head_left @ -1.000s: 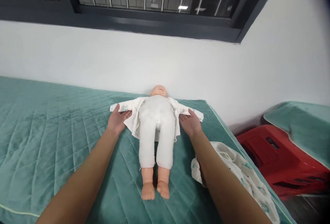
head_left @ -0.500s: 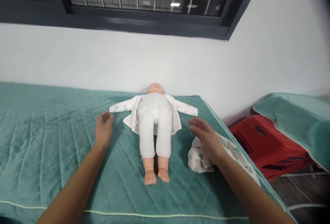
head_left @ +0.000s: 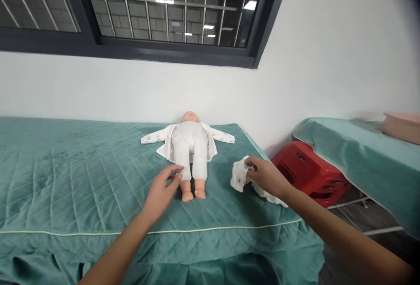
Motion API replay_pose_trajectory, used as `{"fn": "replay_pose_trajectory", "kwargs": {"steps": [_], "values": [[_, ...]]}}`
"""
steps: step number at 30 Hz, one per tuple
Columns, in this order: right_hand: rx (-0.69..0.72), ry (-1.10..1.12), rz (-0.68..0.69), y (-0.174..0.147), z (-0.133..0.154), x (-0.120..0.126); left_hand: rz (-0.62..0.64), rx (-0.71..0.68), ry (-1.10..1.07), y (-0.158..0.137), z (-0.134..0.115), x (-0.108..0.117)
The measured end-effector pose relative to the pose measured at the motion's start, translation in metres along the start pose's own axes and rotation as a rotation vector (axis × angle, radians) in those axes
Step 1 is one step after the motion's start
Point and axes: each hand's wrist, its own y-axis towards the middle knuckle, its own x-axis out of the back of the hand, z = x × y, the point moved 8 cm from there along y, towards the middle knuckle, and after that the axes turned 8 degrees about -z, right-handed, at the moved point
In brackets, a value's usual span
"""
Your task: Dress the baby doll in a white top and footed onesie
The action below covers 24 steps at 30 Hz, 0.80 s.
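A baby doll (head_left: 190,138) lies on its back, head toward the wall, with a white cloth body and bare plastic feet. Its arms are inside the sleeves of a white patterned baby shirt (head_left: 211,145), which is spread open at the front. My left hand (head_left: 165,188) is by the doll's lower leg, thumb and fingers apart, holding nothing; whether it touches the leg I cannot tell. To the right of the doll, my right hand (head_left: 262,172) pinches a bunched white patterned baby garment (head_left: 239,175), part of it hidden behind the hand.
A green quilted cover (head_left: 82,180) with a pale piped edge lies under the doll. At the right, a red plastic stool (head_left: 305,169) stands below another green-covered surface (head_left: 354,145) bearing a pink object (head_left: 403,125). Behind are a white wall and a barred window (head_left: 170,9).
My left hand has moved from beside the shirt sleeve to the doll's lower leg. My right hand has closed on the bunched garment and lifted part of it. The view has shifted right and up.
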Motion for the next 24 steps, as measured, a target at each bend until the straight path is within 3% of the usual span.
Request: {"fn": "replay_pose_trajectory", "kwargs": {"steps": [3, 5, 8, 10, 13, 16, 19, 22, 24], "values": [[-0.088, 0.324, -0.054, 0.014, 0.038, 0.023, 0.161, -0.118, -0.057, -0.008, -0.06, -0.027], [-0.167, 0.602, 0.019, 0.021, 0.066, 0.03, 0.24, -0.226, -0.023, -0.01, -0.094, -0.04], [-0.252, 1.037, 0.189, 0.027, 0.108, 0.039, 0.191, -0.416, 0.136, -0.001, -0.128, -0.043], [-0.224, 1.178, 0.215, 0.03, 0.128, 0.055, 0.092, -0.468, 0.21, 0.012, -0.14, -0.033], [-0.145, 1.139, 0.162, 0.034, 0.141, 0.08, 0.0, -0.469, 0.237, 0.031, -0.153, -0.009], [-0.093, 0.955, 0.108, 0.038, 0.14, 0.097, -0.069, -0.467, 0.236, 0.048, -0.17, 0.022], [0.018, 0.684, 0.183, 0.041, 0.144, 0.101, -0.146, -0.399, 0.168, 0.066, -0.184, 0.049], [0.195, 0.5, 0.319, 0.041, 0.162, 0.103, -0.138, -0.404, 0.065, 0.076, -0.203, 0.057], [0.327, 0.523, 0.246, 0.045, 0.182, 0.117, -0.1, -0.435, -0.006, 0.078, -0.218, 0.056]]}}
